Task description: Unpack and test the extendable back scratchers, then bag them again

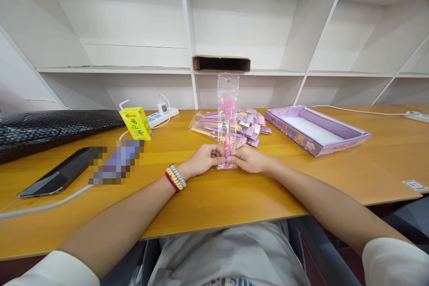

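Observation:
A pink hand-shaped back scratcher (228, 118) stands upright, claw end up, inside a clear plastic bag (228, 84). My left hand (207, 160) pinches the bag's lower left edge by the handle. On the opposite side, my right hand (250, 158) is closed on the bag's lower right, its thumb over the handle. Both thumbs nearly meet near the handle's lower end. Just behind lies a pile of bagged back scratchers (248, 127) in pink, purple and yellow, partly hidden by the held one.
A purple open box (317, 147) sits to the right. On the left are a yellow drink carton (136, 124), a phone (60, 172), a white power strip (163, 116) and a black textured item (56, 127). An open cardboard box (221, 58) rests on the white shelf behind.

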The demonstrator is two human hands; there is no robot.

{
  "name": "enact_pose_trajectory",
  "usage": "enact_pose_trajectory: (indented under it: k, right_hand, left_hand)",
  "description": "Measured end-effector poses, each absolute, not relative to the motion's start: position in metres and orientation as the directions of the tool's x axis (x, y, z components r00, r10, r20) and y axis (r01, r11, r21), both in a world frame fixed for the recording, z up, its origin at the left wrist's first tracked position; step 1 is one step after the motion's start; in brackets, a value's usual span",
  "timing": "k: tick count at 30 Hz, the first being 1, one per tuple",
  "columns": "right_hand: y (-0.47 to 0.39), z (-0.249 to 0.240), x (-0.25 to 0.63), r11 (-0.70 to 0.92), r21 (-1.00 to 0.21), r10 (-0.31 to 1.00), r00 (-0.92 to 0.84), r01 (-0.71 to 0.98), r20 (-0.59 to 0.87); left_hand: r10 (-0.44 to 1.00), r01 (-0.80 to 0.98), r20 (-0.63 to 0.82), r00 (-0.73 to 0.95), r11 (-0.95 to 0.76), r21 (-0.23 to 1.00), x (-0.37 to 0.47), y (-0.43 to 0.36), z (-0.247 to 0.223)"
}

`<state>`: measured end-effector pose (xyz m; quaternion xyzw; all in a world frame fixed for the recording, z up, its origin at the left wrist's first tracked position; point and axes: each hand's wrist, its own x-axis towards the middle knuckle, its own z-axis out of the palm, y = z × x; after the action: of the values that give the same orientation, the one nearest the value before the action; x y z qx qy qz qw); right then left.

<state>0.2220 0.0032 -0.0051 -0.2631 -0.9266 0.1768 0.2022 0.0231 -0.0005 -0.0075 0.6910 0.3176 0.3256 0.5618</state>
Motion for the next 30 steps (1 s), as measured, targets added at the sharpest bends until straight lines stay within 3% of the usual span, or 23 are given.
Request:
enact_pose_trajectory:
  k: [12, 24, 30]
  right_hand:
    - [0.0036, -0.0049, 0.2216, 0.83, -0.377, 0.531, -0.79, 0.411, 0.306]
    - [0.0049, -0.0102, 0.2219, 0.807, -0.436, 0.568, -0.725, 0.398, 0.389]
    - [0.0027, -0.0092, 0.2197, 0.8, -0.447, 0.577, -0.718, 0.4, 0.39]
  left_hand:
    - [0.803, 0.11, 0.059, 0.594, -0.154, 0.982, 0.0233, -0.0001, -0.0068]
    - [0.823, 0.053, 0.086, 0.562, -0.14, 0.989, 0.0246, 0.0, -0.0091]
    - [0.856, 0.14, 0.096, 0.508, -0.192, 0.971, 0.0251, -0.0016, -0.0069]
